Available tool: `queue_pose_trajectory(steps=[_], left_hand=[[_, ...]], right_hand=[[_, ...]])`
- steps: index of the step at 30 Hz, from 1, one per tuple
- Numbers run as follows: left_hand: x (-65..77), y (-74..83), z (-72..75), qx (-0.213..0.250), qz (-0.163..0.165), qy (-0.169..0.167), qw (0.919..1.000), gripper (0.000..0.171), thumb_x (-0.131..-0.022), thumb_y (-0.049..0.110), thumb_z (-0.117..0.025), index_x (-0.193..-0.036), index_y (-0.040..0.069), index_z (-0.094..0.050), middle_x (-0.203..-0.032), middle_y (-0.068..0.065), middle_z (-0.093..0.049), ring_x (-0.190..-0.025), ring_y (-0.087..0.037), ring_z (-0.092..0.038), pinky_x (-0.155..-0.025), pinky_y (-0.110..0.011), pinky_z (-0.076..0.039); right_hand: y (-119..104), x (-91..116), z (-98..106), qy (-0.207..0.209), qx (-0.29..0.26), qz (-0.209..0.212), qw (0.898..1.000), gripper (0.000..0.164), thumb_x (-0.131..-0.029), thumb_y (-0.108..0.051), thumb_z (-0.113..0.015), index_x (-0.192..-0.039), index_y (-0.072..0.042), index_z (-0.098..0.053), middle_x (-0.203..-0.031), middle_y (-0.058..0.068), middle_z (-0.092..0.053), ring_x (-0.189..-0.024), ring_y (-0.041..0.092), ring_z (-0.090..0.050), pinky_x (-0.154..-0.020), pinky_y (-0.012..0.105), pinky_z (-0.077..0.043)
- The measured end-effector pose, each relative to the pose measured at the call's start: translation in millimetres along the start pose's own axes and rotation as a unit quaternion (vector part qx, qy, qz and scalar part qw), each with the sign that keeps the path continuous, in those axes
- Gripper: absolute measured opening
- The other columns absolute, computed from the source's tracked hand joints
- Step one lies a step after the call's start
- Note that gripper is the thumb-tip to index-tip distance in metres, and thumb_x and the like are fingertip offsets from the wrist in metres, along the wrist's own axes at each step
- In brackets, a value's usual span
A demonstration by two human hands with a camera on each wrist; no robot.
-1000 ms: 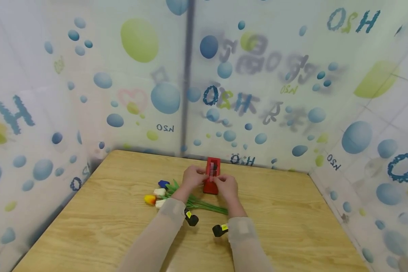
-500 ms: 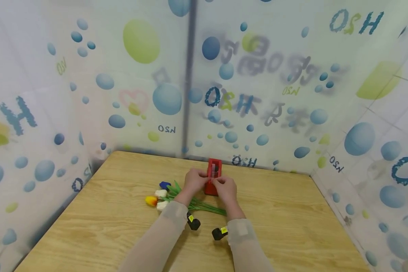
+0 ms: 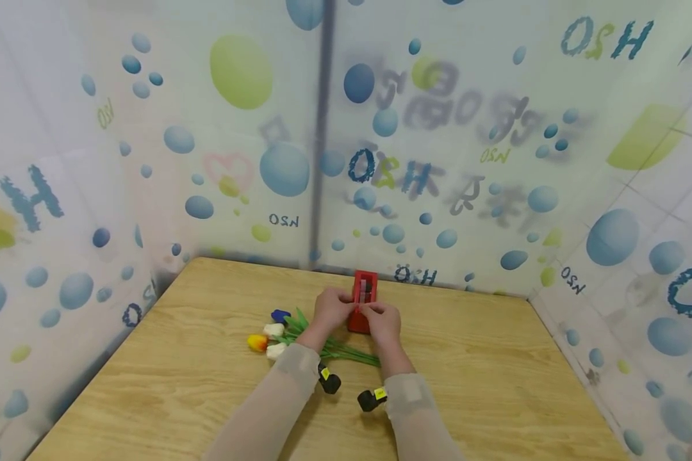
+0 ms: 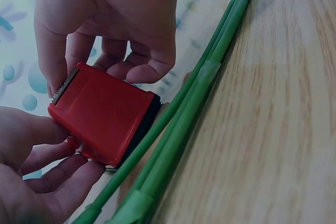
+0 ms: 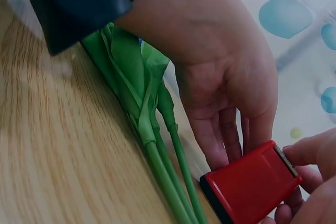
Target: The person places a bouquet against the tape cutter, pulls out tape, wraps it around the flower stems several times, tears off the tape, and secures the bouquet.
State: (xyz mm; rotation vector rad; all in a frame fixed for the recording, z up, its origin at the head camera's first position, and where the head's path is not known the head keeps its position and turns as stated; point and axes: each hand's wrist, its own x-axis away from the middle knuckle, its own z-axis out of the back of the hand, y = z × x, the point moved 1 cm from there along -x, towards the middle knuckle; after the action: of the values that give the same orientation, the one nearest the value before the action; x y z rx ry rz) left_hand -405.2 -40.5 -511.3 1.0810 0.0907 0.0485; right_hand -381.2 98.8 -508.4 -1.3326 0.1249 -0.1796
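The head view gives me the yellow bloom and white blooms and the opening in the red dispenser; the wrist views add its toothed cutter, with green stems close by. The dispenser is on the surface, between my left hand and right hand. Both hands have bent fingers, close together, touching it around the cutter; I cannot tell whether either pinches anything.
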Motion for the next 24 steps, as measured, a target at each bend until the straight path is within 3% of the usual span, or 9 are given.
queue_pose_trajectory(steps=[14, 24], left_hand=[[-4.6, -5.2, 0.3, 0.018, 0.001, -0.013, 0.9997, 0.014, -0.096, 0.019, -0.08, -0.104, 0.009, -0.085, -0.102, -0.008, -0.082, -0.082, -0.016, -0.072, -0.073, -0.031, -0.063], [-2.6, -7.1, 0.8, 0.039, -0.001, -0.02, 0.999, 0.017, -0.096, 0.017, -0.08, -0.108, 0.006, -0.084, -0.106, -0.012, -0.082, -0.08, -0.017, -0.076, -0.075, -0.033, -0.067]], right_hand=[[-3.4, -2.0, 1.2, 0.01, -0.066, -0.037, 0.997, 0.017, -0.101, -0.014, -0.07, -0.105, -0.002, -0.08, -0.123, 0.017, -0.072, -0.119, 0.031, -0.061, -0.107, 0.047, -0.054], [-1.0, -5.6, 4.1, 0.013, -0.095, -0.03, 0.995, 0.016, -0.1, -0.014, -0.072, -0.103, 0.0, -0.08, -0.113, 0.014, -0.072, -0.109, 0.027, -0.062, -0.088, 0.03, -0.056]])
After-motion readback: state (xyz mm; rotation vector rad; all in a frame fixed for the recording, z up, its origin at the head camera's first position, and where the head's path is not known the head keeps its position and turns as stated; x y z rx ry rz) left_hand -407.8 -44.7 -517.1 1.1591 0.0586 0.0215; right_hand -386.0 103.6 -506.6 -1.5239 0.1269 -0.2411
